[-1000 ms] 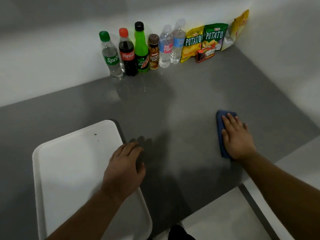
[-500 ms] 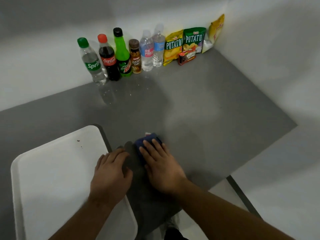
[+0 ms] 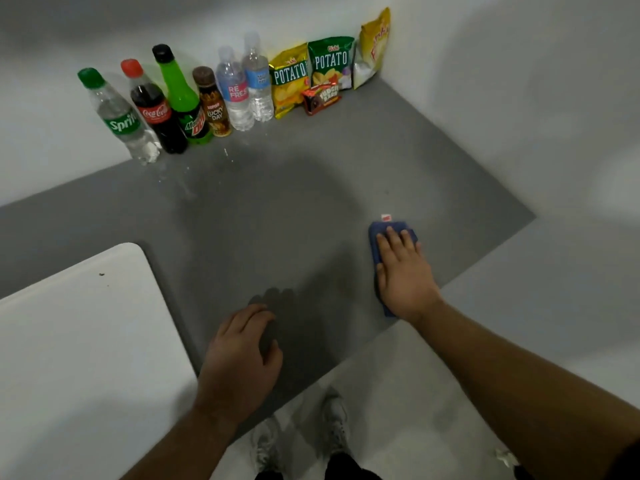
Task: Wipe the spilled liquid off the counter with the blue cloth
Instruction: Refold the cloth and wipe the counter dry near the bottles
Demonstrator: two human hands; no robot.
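Droplets (image 3: 185, 183) of spilled liquid glint on the grey bench (image 3: 294, 209), well ahead and left of your right grip (image 3: 403, 275). That grip lies flat with fingers straight on the blue cloth (image 3: 374, 242), pinning it under the palm. Your left grip (image 3: 239, 355) sits loosely curled near the bench's front edge, holding nothing. Soft, light and likely to bunch, the cloth should slide best under a spread palm pressing its middle, not pinched at an edge.

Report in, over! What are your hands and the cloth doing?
Right hand flat on cloth, front right of counter. Left hand at counter's front edge, holding nothing. Drops by the bottles, unwiped. Nothing in between.
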